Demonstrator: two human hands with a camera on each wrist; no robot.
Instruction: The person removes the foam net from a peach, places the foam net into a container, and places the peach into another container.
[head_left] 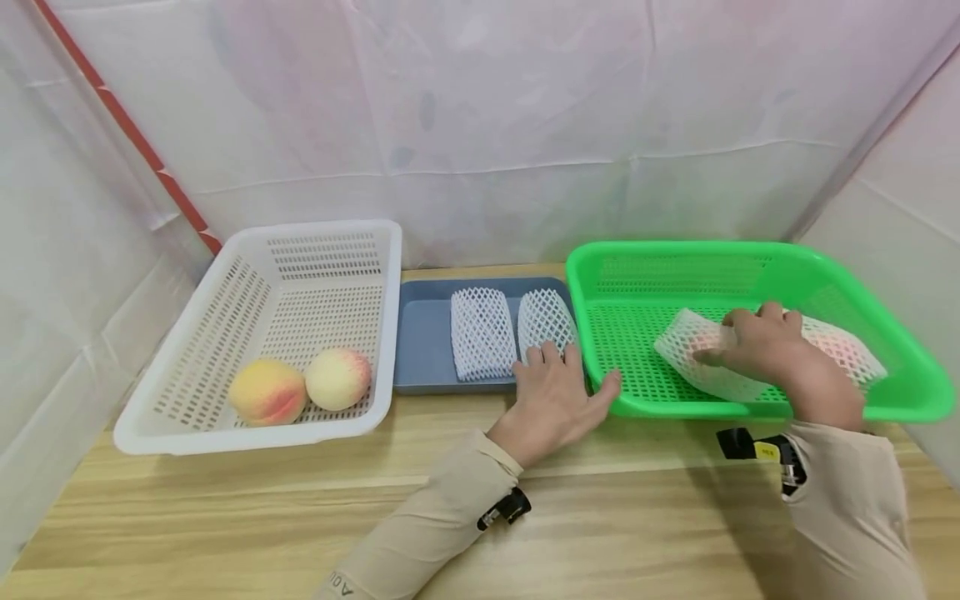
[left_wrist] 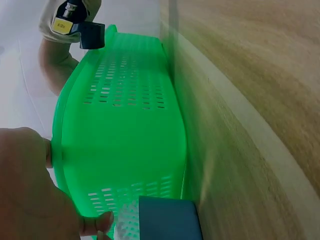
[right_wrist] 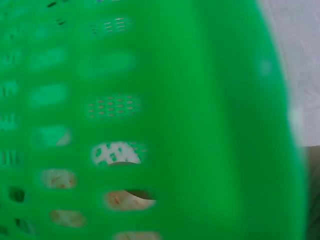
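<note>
Broadly, table point(head_left: 637, 525) spreads before a white basket point(head_left: 388, 317) of two peaches point(head_left: 337, 379) and a tray point(head_left: 422, 342) of two nets point(head_left: 482, 333), a left hand point(head_left: 551, 408) at the right one, fingers extended, thumb by the rim of a green basket point(head_left: 712, 248). Inside that basket, a right hand point(head_left: 780, 354) curls over one of two netted fruits point(head_left: 726, 383), its grip unclear; the right wrist view shows netting through wall slots, unlike the head view.

The head view is bright and evenly lit — a soft shadow on the surface point(head_left: 225, 517) beside the right sleeve point(head_left: 855, 508). Right wrist: green basket point(right_wrist: 200, 125) close, blurred.
</note>
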